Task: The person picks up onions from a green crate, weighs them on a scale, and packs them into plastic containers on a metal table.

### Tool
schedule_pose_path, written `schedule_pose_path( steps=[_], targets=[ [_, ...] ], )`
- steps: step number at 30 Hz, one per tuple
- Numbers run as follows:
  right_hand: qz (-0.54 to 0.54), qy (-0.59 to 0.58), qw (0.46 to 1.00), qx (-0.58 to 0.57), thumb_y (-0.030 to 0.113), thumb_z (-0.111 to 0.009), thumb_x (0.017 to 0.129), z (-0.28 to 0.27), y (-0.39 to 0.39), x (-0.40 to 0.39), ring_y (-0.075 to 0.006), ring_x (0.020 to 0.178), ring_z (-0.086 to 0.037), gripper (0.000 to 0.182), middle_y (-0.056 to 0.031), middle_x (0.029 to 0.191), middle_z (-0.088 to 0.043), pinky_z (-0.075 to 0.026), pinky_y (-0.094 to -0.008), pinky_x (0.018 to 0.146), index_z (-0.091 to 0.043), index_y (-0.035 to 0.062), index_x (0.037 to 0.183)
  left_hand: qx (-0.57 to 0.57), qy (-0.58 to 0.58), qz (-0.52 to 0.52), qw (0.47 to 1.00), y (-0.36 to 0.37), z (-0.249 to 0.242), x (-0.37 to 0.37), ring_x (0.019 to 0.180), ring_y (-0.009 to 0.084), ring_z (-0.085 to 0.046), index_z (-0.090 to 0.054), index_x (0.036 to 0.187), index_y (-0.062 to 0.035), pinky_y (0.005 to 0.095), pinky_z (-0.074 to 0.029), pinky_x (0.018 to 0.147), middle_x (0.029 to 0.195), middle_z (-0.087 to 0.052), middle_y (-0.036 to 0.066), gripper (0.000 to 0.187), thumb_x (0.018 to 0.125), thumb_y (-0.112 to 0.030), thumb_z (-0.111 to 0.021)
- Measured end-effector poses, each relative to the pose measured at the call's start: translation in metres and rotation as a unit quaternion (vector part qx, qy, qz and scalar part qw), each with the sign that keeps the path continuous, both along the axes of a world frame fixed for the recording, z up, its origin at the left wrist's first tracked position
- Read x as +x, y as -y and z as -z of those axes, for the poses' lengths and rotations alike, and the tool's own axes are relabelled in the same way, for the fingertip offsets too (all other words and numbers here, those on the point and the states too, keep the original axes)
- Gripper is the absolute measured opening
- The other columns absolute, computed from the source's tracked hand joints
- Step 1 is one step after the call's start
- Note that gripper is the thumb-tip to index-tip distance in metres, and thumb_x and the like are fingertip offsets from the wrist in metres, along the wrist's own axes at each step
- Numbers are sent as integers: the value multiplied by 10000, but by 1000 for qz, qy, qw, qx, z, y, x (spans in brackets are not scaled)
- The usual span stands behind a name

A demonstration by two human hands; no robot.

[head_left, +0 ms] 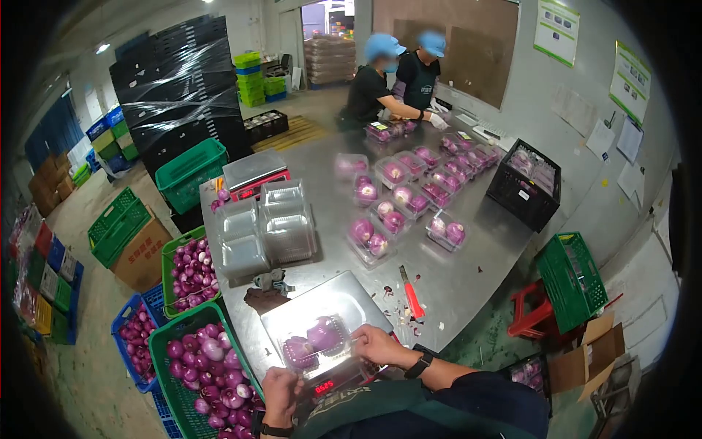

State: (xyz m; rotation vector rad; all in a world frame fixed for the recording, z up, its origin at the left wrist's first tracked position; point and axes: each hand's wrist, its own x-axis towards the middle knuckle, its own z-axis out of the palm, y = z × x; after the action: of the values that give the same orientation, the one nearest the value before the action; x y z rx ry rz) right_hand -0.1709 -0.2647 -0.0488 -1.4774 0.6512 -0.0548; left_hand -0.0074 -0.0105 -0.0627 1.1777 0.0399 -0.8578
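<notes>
A clear plastic container [339, 361] holding two purple onions [325, 334] rests on the metal plate of a weighing scale [351, 300]. Red digits glow on the scale's display [324, 386] at its near side. My right hand [375, 344] pinches the container's right edge. At the near left corner of the container, my left hand [281, 391] is closed with its fingers curled; what they hold, if anything, is hidden. A knife with a red handle [414, 301] lies on the steel table [453, 322], right of the scale, among scraps of onion skin.
Stacked empty clear containers [285, 227] stand beyond the scale, near a second scale [254, 172]. Several packed onion containers [395, 219] cover the table's middle. A green crate of onions [157, 351] is at left, a black crate [504, 186] at right. Two co-workers [373, 91] stand across.
</notes>
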Motion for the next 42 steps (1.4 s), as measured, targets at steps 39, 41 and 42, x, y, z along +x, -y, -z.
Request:
schedule_pose_path(
  steps=[39, 41, 42],
  targets=[
    [370, -223, 792, -431, 444, -845, 738, 44, 305, -86, -452, 1475, -301, 1095, -233, 1594, -332, -285, -653, 1158, -278, 74, 1598, 62, 13, 179, 982, 116, -34, -50, 845, 153, -695, -611, 1225, 3, 271, -554, 677, 1051, -742, 111, 285, 970, -83, -704],
    [314, -247, 777, -487, 462, -851, 725, 29, 313, -82, -451, 1523, -223, 1127, -232, 1628, -283, -264, -681, 1160, -263, 86, 1609, 67, 6, 165, 984, 118, -32, -50, 844, 161, -697, -606, 1226, 1, 277, -564, 670, 1050, -741, 112, 290, 969, -87, -706],
    [278, -278, 777, -492, 502, -857, 703, 22, 318, -81, -446, 1546, -160, 1157, -231, 1651, -240, -238, -706, 1161, -267, 101, 1614, 70, 4, 164, 984, 120, -32, -51, 844, 161, -697, -606, 1226, 1, 277, -564, 670, 1050, -741, 112, 290, 969, -87, -706]
  ],
)
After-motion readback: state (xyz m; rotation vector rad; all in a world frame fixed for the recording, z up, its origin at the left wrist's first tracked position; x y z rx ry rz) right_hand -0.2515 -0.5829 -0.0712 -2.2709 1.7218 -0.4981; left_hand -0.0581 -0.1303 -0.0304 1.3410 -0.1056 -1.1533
